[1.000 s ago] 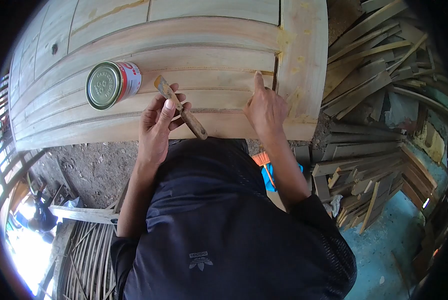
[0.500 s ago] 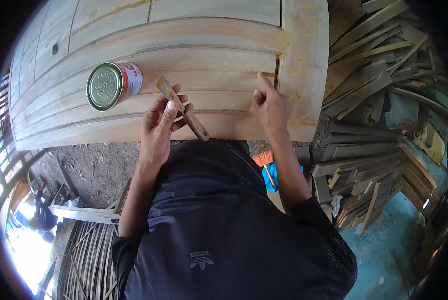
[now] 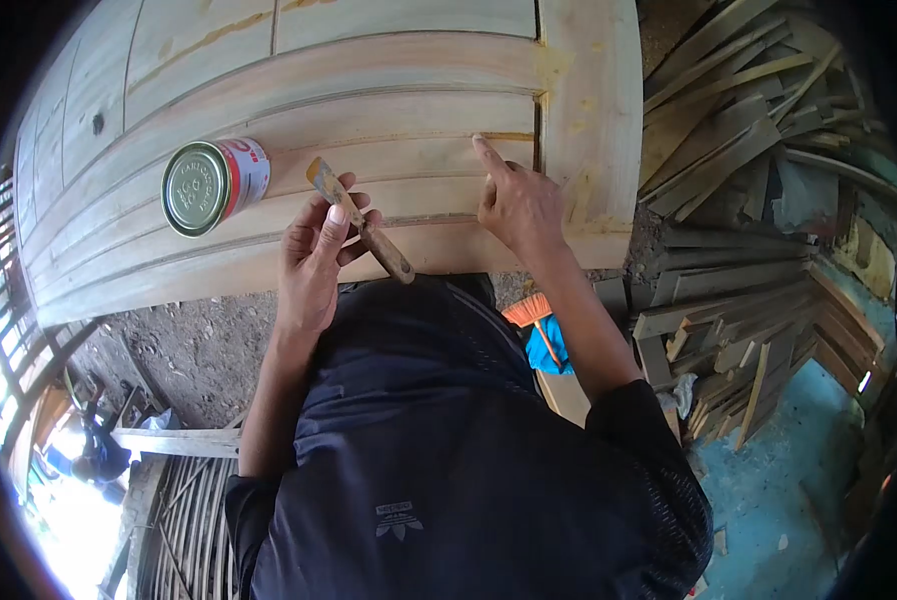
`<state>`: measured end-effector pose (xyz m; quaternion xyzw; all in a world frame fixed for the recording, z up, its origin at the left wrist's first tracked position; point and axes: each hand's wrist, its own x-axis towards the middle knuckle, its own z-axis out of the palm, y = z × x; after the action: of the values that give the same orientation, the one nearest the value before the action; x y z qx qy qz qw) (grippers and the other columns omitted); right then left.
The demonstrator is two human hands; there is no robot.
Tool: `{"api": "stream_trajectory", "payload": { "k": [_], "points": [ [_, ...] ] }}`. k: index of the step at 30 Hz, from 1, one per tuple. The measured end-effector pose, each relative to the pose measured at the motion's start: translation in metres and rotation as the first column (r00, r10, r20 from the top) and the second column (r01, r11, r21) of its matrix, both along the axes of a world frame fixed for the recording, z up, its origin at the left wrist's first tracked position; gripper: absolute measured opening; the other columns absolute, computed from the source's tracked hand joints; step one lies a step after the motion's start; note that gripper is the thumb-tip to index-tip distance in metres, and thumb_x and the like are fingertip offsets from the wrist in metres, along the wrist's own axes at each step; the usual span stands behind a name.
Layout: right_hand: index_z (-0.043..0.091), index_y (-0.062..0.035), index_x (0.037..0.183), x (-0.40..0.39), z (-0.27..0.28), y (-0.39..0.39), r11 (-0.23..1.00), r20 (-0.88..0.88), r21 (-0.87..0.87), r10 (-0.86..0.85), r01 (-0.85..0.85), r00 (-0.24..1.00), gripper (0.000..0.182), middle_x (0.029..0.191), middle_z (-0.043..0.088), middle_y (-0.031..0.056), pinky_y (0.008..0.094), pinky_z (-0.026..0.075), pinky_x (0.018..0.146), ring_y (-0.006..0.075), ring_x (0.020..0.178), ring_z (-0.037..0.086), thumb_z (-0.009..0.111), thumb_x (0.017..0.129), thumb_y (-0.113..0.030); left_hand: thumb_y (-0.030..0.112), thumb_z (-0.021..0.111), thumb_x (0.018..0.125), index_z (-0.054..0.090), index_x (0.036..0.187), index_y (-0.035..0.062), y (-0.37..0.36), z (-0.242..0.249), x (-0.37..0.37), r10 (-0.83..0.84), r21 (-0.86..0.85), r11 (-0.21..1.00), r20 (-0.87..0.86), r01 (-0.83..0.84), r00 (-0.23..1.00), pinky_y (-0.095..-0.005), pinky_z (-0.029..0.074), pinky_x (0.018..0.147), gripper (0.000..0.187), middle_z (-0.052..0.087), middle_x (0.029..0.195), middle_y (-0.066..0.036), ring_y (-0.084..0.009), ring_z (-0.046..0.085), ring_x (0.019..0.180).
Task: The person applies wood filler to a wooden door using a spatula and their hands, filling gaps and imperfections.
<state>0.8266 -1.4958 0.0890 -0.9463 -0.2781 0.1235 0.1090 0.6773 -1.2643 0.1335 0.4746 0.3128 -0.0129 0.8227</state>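
Observation:
My left hand [image 3: 311,255] is closed around a putty knife [image 3: 387,252] with a worn wooden handle. The knife's blade points up and left, with yellowish-brown filler at its tip. Above the panelled wooden door [image 3: 409,60], my right hand [image 3: 524,205] stretches out its index finger while the other fingers curl; nothing shows in it. That fingertip touches a groove, where a yellowish-brown line of filler [image 3: 514,136] runs to the right. A tin [image 3: 197,188] with a metal end and a red-and-white label lies on its side on the door, left of the knife.
Stacked wood offcuts [image 3: 739,280] lie to the right of the door. An orange brush [image 3: 527,310] and a blue cloth or bag [image 3: 547,348] are below its front edge. Wooden slats [image 3: 194,520] stand at lower left, beside the dirt floor [image 3: 204,350].
My right index finger has moved left along the groove, and a darker filler line shows behind it. My left hand keeps its hold on the putty knife. The view has shifted slightly.

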Motion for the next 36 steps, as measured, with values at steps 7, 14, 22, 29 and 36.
{"api": "stream_trajectory", "payload": {
  "k": [7, 14, 22, 29, 36],
  "points": [
    [0.064, -0.0176, 0.142, 0.013, 0.017, -0.03, 0.968, 0.054, -0.167, -0.183, 0.189, 0.982, 0.06, 0.079, 0.074, 0.0188, 0.0468, 0.06, 0.068, 0.0353, 0.074, 0.075, 0.069, 0.083, -0.012, 0.031, 0.061, 0.108, 0.053, 0.148, 0.0032, 0.003, -0.002, -0.002, 0.024, 0.002, 1.0, 0.011, -0.024, 1.0, -0.0415, 0.059, 0.1, 0.05, 0.066, 0.126, -0.009, -0.0253, 0.069, 0.116],
    [0.064, -0.0145, 0.141, 0.005, 0.011, -0.016, 0.935, 0.016, -0.059, -0.35, 0.351, 0.936, 0.056, 0.08, 0.073, 0.0227, 0.0515, 0.059, 0.073, 0.0403, 0.076, 0.074, 0.066, 0.085, -0.014, 0.032, 0.062, 0.108, 0.053, 0.148, 0.0031, 0.001, -0.001, -0.001, 0.003, 0.001, 1.0, -0.003, -0.003, 1.0, -0.0422, 0.059, 0.099, 0.05, 0.066, 0.127, -0.01, -0.0262, 0.069, 0.117],
    [0.064, -0.0106, 0.14, -0.015, 0.003, 0.028, 0.945, -0.091, 0.043, -0.32, 0.324, 0.943, 0.056, 0.077, 0.072, 0.0246, 0.0526, 0.058, 0.07, 0.0418, 0.074, 0.073, 0.064, 0.084, -0.014, 0.03, 0.062, 0.108, 0.053, 0.147, 0.0035, -0.002, 0.0, -0.001, -0.003, -0.007, 1.0, 0.014, 0.003, 1.0, -0.0421, 0.059, 0.099, 0.049, 0.066, 0.127, -0.01, -0.0257, 0.069, 0.117],
    [0.059, -0.0071, 0.145, -0.008, -0.001, 0.011, 0.916, -0.024, 0.052, -0.397, 0.397, 0.918, 0.062, 0.076, 0.071, 0.0241, 0.0501, 0.058, 0.069, 0.0395, 0.073, 0.073, 0.064, 0.084, -0.012, 0.03, 0.061, 0.108, 0.053, 0.148, 0.0039, 0.0, 0.0, -0.003, 0.024, 0.004, 1.0, 0.005, -0.024, 1.0, -0.0419, 0.059, 0.1, 0.048, 0.066, 0.127, -0.01, -0.0254, 0.069, 0.116],
    [0.058, -0.0022, 0.142, -0.022, 0.021, 0.046, 0.793, -0.425, 0.512, -0.1, 0.33, 0.9, 0.054, 0.072, 0.066, 0.0122, 0.0378, 0.053, 0.062, 0.0249, 0.063, 0.064, 0.068, 0.09, -0.008, 0.028, 0.06, 0.109, 0.051, 0.15, 0.0035, -0.001, 0.001, 0.0, -0.075, -0.078, 0.994, 0.074, 0.081, 0.994, -0.0438, 0.054, 0.105, 0.049, 0.064, 0.133, -0.01, -0.0248, 0.065, 0.123]
  ]
}}
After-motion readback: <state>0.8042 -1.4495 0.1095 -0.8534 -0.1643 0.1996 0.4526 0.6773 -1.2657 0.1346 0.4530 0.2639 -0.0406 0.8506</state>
